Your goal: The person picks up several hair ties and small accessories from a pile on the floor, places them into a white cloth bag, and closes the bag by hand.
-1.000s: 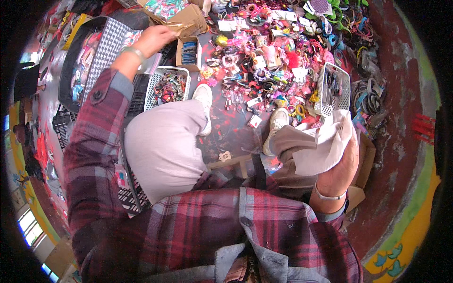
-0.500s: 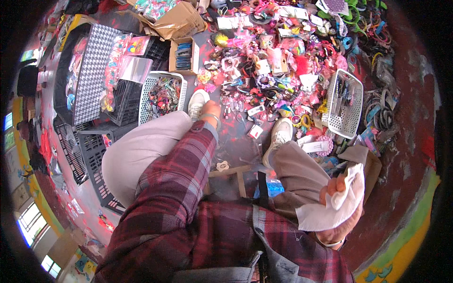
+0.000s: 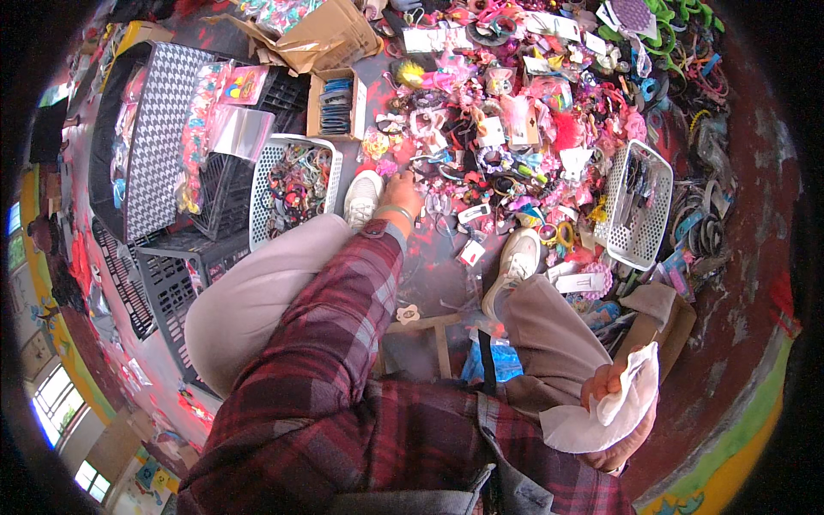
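Head view: my left hand (image 3: 402,194) reaches into hair-clip pile (image 3: 506,137), finger spread unclear; right hand (image 3: 620,410) clutches white bag (image 3: 601,412). Risk: bag slipping, clips scattering.

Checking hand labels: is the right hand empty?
No, the right hand holds a white bag beside the knee.

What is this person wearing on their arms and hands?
Both arms are in long sleeves of a dark red plaid shirt crossed with grey and navy lines. The left hand is bare, with a pale green band at the wrist above a buttoned cuff. The right hand is also bare, no glove; a thin light band seems to circle its wrist.
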A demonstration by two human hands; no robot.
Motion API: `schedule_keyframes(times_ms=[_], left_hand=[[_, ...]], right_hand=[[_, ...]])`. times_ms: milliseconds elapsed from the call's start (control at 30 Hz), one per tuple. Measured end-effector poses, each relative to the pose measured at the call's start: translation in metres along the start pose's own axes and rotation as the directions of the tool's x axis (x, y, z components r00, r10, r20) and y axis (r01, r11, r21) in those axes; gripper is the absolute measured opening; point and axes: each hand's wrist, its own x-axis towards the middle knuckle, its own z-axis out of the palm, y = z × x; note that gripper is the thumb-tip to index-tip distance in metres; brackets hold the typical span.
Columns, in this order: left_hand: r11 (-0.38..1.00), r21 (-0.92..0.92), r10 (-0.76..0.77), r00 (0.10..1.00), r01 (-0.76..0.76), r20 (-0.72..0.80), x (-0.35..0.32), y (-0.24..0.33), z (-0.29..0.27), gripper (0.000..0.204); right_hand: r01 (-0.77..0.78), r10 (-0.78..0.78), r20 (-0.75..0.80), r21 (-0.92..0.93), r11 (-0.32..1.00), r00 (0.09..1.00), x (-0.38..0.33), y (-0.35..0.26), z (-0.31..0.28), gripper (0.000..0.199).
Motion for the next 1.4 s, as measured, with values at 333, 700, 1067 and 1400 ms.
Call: schedule_keyframes(times_ms=[333, 700, 1067, 1400], left_hand=[[0.928, -0.121, 0.300, 0.899, -0.353, -0.319, 0.014, -0.012, 0.005, 0.020], [0.999, 0.015, 0.034, 0.998, -0.034, 0.045, 0.035, -0.009, 0.008, 0.032], [-0.212, -0.919, 0.416, 0.882, 0.332, 0.222, 0.002, 0.033, -0.071, 0.025], [-0.265, -0.923, 0.398, 0.903, 0.281, 0.160, 0.013, 0.041, -0.068, 0.023]], right_hand=[[0.024, -0.017, 0.104, -0.070, 0.997, 0.994, -0.002, 0.002, -0.007, 0.043], [0.027, -0.009, 0.151, -0.122, 0.992, 0.989, 0.000, -0.001, -0.013, 0.031], [-0.156, 0.140, 0.181, 0.079, 0.985, 0.974, -0.012, -0.010, -0.013, 0.029], [-0.085, 0.096, 0.296, -0.050, 0.995, 0.950, -0.010, -0.012, -0.022, 0.032]])
